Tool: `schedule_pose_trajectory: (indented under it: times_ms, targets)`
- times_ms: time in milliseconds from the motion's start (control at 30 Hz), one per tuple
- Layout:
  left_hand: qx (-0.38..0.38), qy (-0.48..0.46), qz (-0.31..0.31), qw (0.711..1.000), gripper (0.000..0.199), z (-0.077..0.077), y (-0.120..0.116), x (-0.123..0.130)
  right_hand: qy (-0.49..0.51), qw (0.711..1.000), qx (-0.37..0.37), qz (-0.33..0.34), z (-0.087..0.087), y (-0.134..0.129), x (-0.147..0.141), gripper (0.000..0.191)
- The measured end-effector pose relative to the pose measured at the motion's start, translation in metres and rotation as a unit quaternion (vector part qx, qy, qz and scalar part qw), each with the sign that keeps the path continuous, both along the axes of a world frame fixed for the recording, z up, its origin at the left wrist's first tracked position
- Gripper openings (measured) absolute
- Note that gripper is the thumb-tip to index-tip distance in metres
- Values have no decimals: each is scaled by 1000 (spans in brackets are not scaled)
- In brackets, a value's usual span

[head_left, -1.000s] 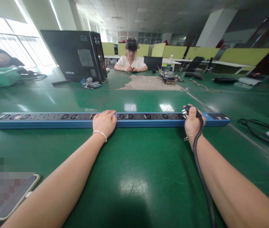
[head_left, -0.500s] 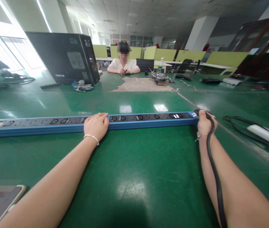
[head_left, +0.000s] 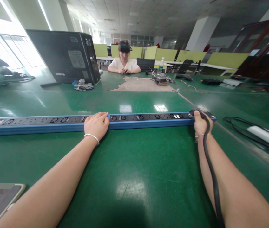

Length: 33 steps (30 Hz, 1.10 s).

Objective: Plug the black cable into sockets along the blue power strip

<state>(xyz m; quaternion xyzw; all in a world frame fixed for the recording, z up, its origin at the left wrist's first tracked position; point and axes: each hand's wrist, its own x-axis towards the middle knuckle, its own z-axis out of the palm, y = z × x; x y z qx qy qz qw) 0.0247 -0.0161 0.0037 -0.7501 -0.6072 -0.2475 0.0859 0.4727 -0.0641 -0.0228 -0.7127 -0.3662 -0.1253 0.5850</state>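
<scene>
A long blue power strip (head_left: 146, 124) with a row of black sockets lies across the green table (head_left: 148, 158). My left hand (head_left: 96, 124) rests over its middle, fingers together and wrapped over the strip. At the strip's right end, my right hand (head_left: 202, 123) is closed on the plug end of a thick black cable (head_left: 211, 167), which runs down over my right forearm. The plug lies low over the strip's surface; whether it sits in a socket is hidden by my fingers.
A black computer case (head_left: 65, 58) stands at the back left, with gloves (head_left: 83, 85) beside it. A person (head_left: 124, 63) sits across the table. Cables with a white bar (head_left: 267, 134) lie at right, a phone (head_left: 1, 202) at lower left.
My right hand has shifted slightly left along the strip with the cable's plug end, showing more of the strip's right end. My left hand stays where it was.
</scene>
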Motion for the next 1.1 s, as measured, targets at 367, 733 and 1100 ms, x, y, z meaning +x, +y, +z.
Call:
schedule_pose_trajectory:
  times_ms: [367, 733, 1100]
  targets:
    - [-4, -4, 0, 1000, 42, 0, 0, 0, -28, 996, -81, 17, 15, -4, -17, 41]
    - [-8, -10, 0, 1000, 42, 0, 0, 1, -54, 992, -114, 0, 24, -4, -26, 36]
    - [-9, -16, -7, 1000, 42, 1, -2, 0, -66, 986, -150, -5, 12, -3, -11, 44]
